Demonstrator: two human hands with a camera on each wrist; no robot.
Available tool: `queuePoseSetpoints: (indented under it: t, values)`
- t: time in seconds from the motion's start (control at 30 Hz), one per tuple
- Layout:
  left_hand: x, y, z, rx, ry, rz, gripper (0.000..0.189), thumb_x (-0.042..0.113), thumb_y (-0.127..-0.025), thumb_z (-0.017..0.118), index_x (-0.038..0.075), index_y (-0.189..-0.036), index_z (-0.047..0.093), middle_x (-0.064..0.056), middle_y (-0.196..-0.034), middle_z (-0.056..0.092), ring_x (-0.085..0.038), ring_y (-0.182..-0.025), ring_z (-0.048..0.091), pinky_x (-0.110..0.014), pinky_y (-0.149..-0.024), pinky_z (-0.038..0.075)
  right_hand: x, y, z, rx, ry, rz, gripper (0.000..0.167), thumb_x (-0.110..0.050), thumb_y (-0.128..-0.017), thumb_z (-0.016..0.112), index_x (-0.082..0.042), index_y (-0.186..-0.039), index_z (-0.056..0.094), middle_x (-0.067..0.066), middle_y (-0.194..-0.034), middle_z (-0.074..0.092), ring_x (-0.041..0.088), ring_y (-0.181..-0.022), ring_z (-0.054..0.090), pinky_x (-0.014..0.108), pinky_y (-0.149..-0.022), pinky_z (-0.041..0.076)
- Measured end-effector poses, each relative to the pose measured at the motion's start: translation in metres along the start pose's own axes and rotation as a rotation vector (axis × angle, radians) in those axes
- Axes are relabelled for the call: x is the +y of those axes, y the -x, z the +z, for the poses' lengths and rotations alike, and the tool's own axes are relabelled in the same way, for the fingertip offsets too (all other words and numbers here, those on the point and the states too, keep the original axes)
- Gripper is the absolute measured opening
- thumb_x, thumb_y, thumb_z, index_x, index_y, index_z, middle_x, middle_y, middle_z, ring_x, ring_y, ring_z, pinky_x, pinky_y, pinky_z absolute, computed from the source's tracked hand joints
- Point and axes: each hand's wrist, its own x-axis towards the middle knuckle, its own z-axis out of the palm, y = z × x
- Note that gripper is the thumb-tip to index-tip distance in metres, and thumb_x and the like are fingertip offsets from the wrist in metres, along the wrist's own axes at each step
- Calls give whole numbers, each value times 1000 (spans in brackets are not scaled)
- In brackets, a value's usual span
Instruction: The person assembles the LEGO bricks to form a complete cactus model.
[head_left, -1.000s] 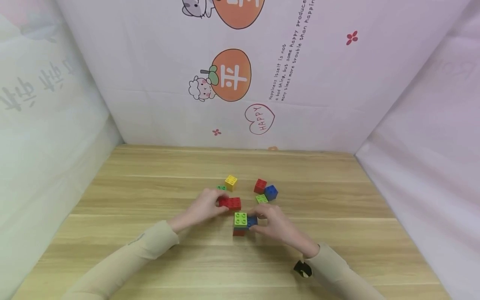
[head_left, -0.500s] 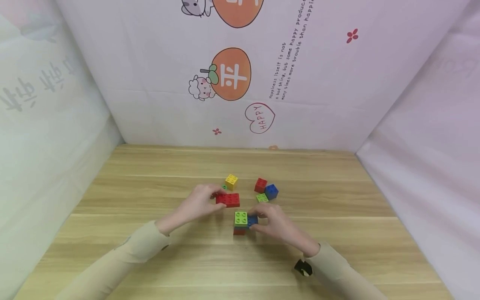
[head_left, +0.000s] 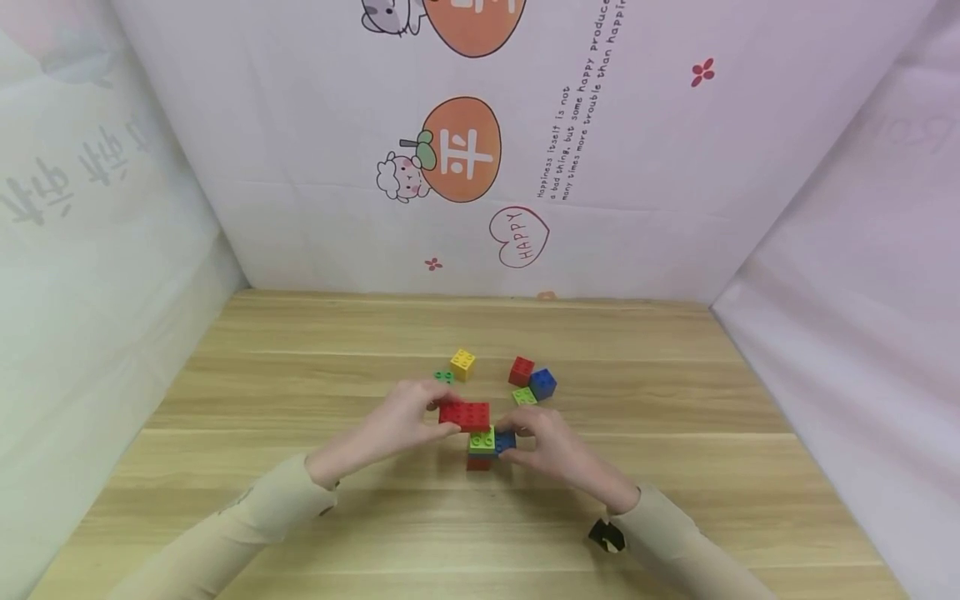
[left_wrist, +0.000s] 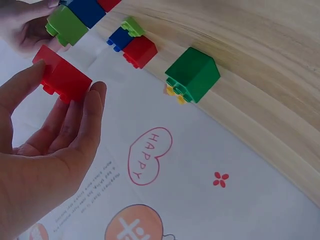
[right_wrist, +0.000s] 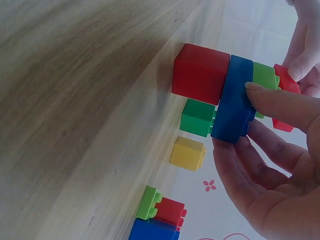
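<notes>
Bright, soft, even light across the head view; dimmer, hazier pictures at both wrists.
From the head, the white sheet (head_left: 637, 167) glows pale and the counter (head_left: 405, 525) carries a mild sheen toward its near edge, with faint, soft-edged shadows around the stacked blocks (head_left: 479, 463). The left wrist view is cool and greyish, the palm of the left hand (left_wrist: 50, 165) shaded, the small lettering (left_wrist: 95, 195) blurred. In the right wrist view the counter's closest stretch is dark and smeared.
</notes>
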Motion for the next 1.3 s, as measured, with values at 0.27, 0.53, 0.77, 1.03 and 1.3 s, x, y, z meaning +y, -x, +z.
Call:
queuePoseSetpoints:
  t: [0.27,0.53,0.77,1.03,1.3]
  values:
    - [2,4,8,-30,27,3,28,14,-82,80,7,-108,71,-4,-102,75,-11,-88,66,-33,-80,61,0,0,0,-5,-13,1,31,-10,-82,80,-7,-111,71,6,-105,74,17,-96,68,34,-86,61]
    - [2,5,11,-49,80,-13,29,13,-84,78,8,-112,70,-4,-105,75,-12,-90,68,-31,-81,61,1,0,1,-5,-17,2,31,-10,-82,80,-7,-112,71,6,-106,74,18,-97,68,36,-87,61]
    - [1,6,12,-33,88,45,31,13,-84,78,8,-114,72,-5,-107,75,-11,-89,68,-26,-79,61,1,0,1,4,-12,-6,30,-11,-82,80,-8,-111,71,4,-105,74,17,-97,68,35,-86,61]
    - [4,6,11,-32,110,-5,32,13,-82,80,10,-113,73,-3,-104,75,-7,-83,62,-18,-66,53,2,-1,3,17,-1,-12,30,-11,-82,80,-8,-111,71,4,-105,74,16,-96,68,32,-85,61]
    - [4,3,12,-39,121,-9,32,11,-79,81,9,-111,74,-4,-106,76,-8,-82,60,-15,-65,49,1,-1,2,27,-11,-9,30,-10,-82,80,-9,-110,71,3,-105,74,15,-95,68,30,-85,61]
